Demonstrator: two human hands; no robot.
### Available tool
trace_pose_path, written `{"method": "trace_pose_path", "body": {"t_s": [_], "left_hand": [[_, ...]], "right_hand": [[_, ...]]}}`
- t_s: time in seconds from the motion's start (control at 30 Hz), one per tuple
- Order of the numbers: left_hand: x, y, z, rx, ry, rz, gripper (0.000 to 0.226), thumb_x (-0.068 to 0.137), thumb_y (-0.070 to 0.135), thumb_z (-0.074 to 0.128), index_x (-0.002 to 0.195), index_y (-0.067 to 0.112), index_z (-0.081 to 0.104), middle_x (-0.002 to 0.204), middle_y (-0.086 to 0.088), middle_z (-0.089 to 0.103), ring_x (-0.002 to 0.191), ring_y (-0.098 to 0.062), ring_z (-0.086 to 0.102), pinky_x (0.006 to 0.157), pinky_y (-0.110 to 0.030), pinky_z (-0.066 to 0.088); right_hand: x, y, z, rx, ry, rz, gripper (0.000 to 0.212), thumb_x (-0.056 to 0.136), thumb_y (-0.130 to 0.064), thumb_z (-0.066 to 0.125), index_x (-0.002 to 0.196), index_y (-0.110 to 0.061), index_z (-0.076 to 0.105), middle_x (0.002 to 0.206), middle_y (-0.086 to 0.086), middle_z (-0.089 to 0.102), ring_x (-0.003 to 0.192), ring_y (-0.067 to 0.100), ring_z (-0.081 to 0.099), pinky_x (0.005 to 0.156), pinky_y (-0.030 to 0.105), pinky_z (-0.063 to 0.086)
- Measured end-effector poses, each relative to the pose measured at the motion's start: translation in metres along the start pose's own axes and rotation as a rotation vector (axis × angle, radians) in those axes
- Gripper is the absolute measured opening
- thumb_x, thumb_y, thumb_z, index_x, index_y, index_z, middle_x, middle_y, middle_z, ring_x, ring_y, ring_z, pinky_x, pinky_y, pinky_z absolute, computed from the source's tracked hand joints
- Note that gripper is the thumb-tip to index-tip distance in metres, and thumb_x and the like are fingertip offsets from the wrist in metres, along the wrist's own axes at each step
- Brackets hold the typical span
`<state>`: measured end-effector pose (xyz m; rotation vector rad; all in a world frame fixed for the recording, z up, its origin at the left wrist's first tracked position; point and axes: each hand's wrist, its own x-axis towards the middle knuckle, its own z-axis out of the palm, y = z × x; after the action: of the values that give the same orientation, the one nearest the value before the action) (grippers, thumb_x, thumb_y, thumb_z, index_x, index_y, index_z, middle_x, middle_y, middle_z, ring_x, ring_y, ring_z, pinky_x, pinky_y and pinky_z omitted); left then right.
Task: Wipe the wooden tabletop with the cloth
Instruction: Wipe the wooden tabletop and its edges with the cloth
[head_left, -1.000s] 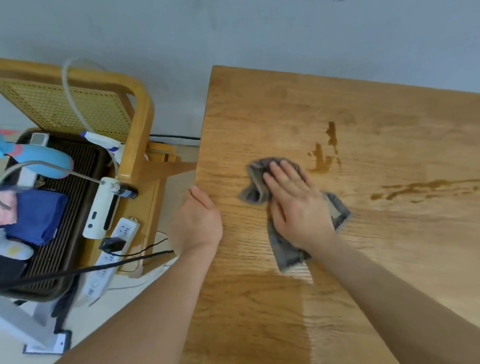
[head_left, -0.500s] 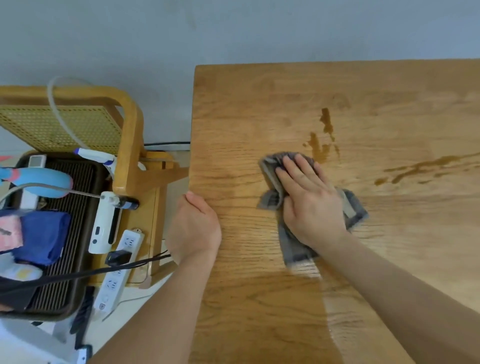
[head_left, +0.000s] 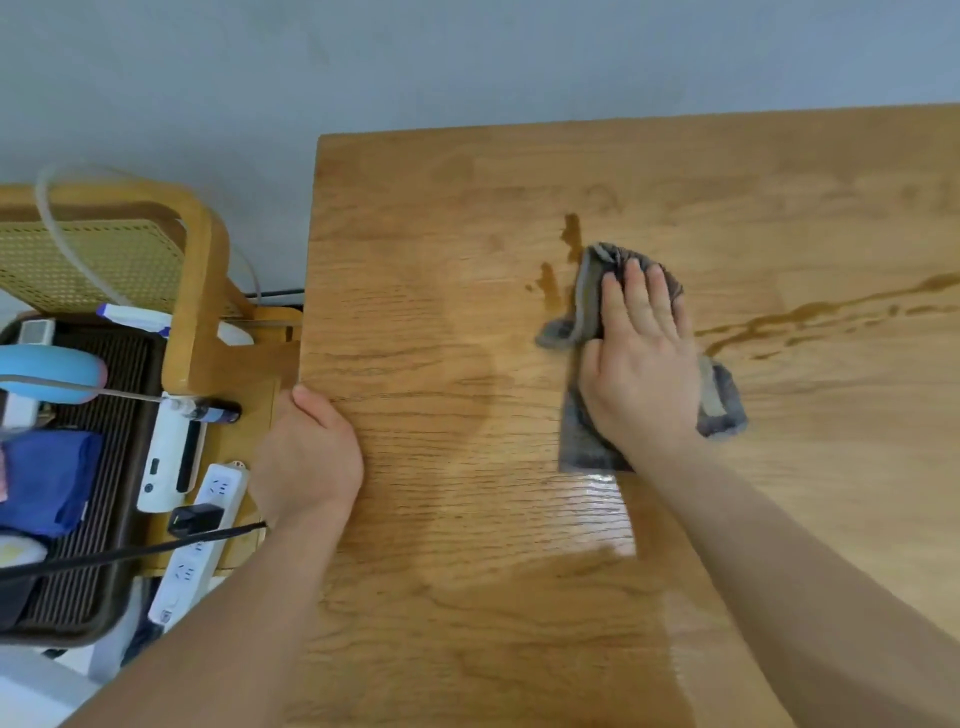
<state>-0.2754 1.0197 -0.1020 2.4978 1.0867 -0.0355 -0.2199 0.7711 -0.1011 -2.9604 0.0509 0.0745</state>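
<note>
Since a second ago the right hand (head_left: 644, 364) has carried the cloth (head_left: 584, 441) to the right across the wooden tabletop (head_left: 441, 364). The two small brown stains (head_left: 571, 236), which then lay off beyond the fingertips on the little-finger side, now sit on the thumb side, touching or just beside the cloth's bunched far end. The long brown streak (head_left: 810, 314), earlier well apart from the hand, now starts just beside its little-finger edge. The left hand (head_left: 309, 457) has kept its place at the table's left edge, thumb on top and the other fingers out of sight below the edge, gripping the board. The right hand lies flat, palm down, fingers straight and close together, pressing the cloth to the wood rather than clutching it. The grey cloth is under that palm, its long axis running from wrist to fingertips, away from the person and leaning slightly toward the thumb side. Its crumpled end pokes out past the fingertips, its flatter end shows below the heel of the hand, and one corner sticks out on the little-finger side. A wet sheen (head_left: 608, 499) glistens on the wood just behind the wrist.
</note>
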Motion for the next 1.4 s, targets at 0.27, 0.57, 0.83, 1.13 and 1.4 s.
{"method": "trace_pose_path", "body": {"t_s": [0.27, 0.57, 0.83, 1.13, 1.4], "left_hand": [[0.001, -0.005, 0.002, 0.018, 0.017, 0.036, 0.039, 0.103, 0.033, 0.016, 0.089, 0.011, 0.046, 0.075, -0.008, 0.048, 0.07, -0.027, 0.045, 0.062, -0.035, 0.032], [0.008, -0.01, 0.005, -0.07, 0.019, 0.158, 0.035, 0.099, 0.028, 0.022, 0.107, 0.01, 0.051, 0.092, -0.01, 0.06, 0.08, -0.029, 0.053, 0.063, -0.035, 0.037], [0.007, -0.006, -0.012, -0.14, -0.189, 0.064, 0.02, 0.102, 0.03, 0.017, 0.094, 0.022, 0.033, 0.071, 0.004, 0.048, 0.054, -0.01, 0.038, 0.047, -0.026, 0.021], [0.008, -0.011, -0.013, -0.205, -0.16, 0.05, 0.03, 0.101, 0.028, 0.022, 0.104, 0.015, 0.048, 0.086, -0.006, 0.057, 0.07, -0.026, 0.048, 0.062, -0.032, 0.032], [0.014, -0.013, -0.002, -0.209, -0.139, 0.115, 0.035, 0.101, 0.028, 0.019, 0.099, 0.011, 0.05, 0.082, -0.008, 0.06, 0.064, -0.028, 0.051, 0.057, -0.032, 0.037]], "right_hand": [[-0.039, -0.076, 0.02, 0.096, -0.095, -0.425, 0.057, 0.098, -0.04, 0.031, 0.145, -0.01, 0.043, 0.155, 0.008, 0.033, 0.146, 0.021, 0.023, 0.12, 0.045, 0.017], [0.014, -0.08, 0.02, -0.017, -0.025, -0.206, 0.056, 0.1, -0.046, 0.019, 0.152, -0.027, 0.028, 0.161, 0.01, 0.014, 0.15, 0.027, 0.008, 0.121, 0.048, 0.008], [-0.047, -0.042, 0.017, 0.041, -0.01, -0.347, 0.047, 0.1, -0.036, 0.037, 0.142, -0.019, 0.048, 0.153, 0.005, 0.037, 0.146, 0.022, 0.026, 0.115, 0.05, 0.028], [-0.072, -0.14, 0.036, 0.046, -0.034, -0.453, 0.046, 0.101, -0.035, 0.034, 0.143, -0.021, 0.047, 0.155, 0.006, 0.035, 0.146, 0.023, 0.026, 0.118, 0.046, 0.023], [0.016, -0.159, 0.036, 0.049, 0.021, -0.117, 0.053, 0.1, -0.038, 0.028, 0.148, -0.02, 0.038, 0.159, 0.007, 0.026, 0.148, 0.024, 0.016, 0.12, 0.047, 0.014]]}}
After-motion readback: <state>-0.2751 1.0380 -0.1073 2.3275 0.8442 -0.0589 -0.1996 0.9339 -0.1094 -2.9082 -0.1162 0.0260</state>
